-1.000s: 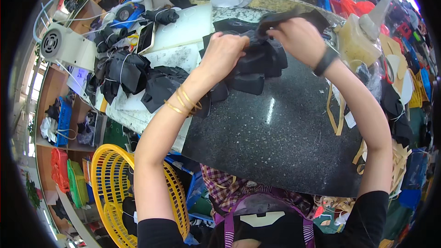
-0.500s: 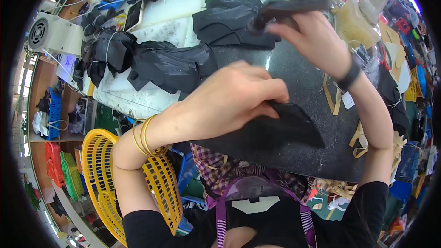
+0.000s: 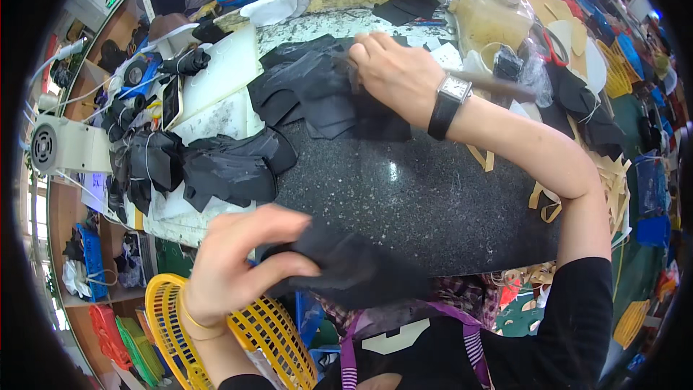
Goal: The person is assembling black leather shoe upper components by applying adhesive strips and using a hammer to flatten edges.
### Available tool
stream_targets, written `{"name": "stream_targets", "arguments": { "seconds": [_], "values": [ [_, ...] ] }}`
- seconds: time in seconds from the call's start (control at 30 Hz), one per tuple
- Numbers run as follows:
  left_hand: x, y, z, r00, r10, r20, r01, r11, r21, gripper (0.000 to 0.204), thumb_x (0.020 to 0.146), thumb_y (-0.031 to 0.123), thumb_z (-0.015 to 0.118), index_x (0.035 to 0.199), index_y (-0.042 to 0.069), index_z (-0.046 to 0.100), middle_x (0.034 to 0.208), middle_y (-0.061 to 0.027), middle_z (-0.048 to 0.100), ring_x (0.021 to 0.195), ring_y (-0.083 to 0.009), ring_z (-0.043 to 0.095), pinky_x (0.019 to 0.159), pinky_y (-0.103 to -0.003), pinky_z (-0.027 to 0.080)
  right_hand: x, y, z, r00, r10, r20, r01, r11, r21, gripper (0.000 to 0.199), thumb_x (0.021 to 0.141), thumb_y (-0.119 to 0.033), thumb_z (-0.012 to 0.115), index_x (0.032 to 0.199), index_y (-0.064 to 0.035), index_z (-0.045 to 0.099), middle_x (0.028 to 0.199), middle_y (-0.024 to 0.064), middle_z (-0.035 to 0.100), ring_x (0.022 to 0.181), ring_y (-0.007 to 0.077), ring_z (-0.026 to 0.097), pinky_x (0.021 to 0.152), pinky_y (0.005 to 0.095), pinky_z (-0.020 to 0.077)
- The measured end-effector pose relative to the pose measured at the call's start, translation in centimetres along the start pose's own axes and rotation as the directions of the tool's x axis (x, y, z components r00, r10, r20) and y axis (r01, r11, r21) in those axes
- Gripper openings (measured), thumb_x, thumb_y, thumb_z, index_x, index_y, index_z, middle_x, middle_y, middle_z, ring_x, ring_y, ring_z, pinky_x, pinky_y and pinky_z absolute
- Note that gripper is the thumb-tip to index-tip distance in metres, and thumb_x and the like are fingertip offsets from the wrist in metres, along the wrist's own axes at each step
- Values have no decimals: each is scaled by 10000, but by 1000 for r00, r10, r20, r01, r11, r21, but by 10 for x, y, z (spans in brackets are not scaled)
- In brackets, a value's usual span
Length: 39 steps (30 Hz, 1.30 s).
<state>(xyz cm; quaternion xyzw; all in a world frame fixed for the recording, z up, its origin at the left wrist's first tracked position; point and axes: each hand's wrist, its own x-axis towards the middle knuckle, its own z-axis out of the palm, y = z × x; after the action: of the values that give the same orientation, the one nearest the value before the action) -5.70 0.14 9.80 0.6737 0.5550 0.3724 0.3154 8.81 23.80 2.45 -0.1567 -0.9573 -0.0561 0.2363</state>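
Observation:
My left hand (image 3: pixel 249 256) is low at the left, pinching a limp black sheet piece (image 3: pixel 354 267) between thumb and fingers. The piece is smeared by motion and hangs over the near edge of the dark stone slab (image 3: pixel 426 195). My right hand (image 3: pixel 397 76) is closed at the far side of the slab, over a stack of black cut pieces (image 3: pixel 303 87). A long, narrow brownish tool (image 3: pixel 498 87) runs through its grip and sticks out past the watch; blur hides its kind. Left of the slab lies a second stack of black pieces (image 3: pixel 231 170).
A yellow basket (image 3: pixel 162 318) stands at my left side. A cream motor-like machine (image 3: pixel 68 144), a phone (image 3: pixel 171 103) and tied black bundles (image 3: pixel 155 159) are at the left. A glue bottle (image 3: pixel 494 14) and red-handled scissors (image 3: pixel 556 47) sit at the far right.
My left hand has moved left and nearer to me with its black piece. The right hand has moved left onto the far stack, tool still in it. The view has shifted.

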Motion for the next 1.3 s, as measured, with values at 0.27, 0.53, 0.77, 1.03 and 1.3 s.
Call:
{"name": "stream_targets", "arguments": {
  "seconds": [0.27,0.53,0.77,1.03,1.3],
  "values": [
    [-2,-59,66,946,-91,311,79,996,51,174,814,108,652,947,-2,630,795,-125,618,708,-280,600,653,-355,477,-27,-50,-52,980,-193,-56,201,955,220,137,788,-132,579,849,-27,517,722,73,544,610,229,618,497,337,498],
    [-11,-86,99,991,119,-61,-94,945,314,252,763,41,662,1011,14,625,919,-109,605,848,-287,578,711,-365,485,-90,-61,-90,858,-155,489,-202,774,601,153,758,-82,652,883,-43,572,687,114,543,596,319,590,501,394,452],
    [-4,-96,95,962,271,37,-269,907,324,313,710,40,641,1020,-3,636,922,-109,608,766,-257,601,630,-322,508,-92,-61,-84,773,-71,630,-275,857,435,161,739,-31,620,856,-38,510,692,129,514,594,335,584,497,388,444],
    [-10,-76,103,970,215,117,-244,833,497,331,693,60,615,1005,-51,625,915,-110,593,796,-237,601,650,-311,510,-81,-68,-85,764,57,643,-372,853,367,166,700,-45,649,852,-40,583,776,106,564,732,312,582,645,363,421],
    [-21,-88,92,971,227,72,-238,908,344,299,645,56,629,932,-27,643,940,-96,589,815,-244,592,643,-315,510,-75,-61,-77,762,4,647,-317,874,368,179,686,-80,656,832,-35,562,757,111,550,746,312,578,675,370,412]
  ]
}}
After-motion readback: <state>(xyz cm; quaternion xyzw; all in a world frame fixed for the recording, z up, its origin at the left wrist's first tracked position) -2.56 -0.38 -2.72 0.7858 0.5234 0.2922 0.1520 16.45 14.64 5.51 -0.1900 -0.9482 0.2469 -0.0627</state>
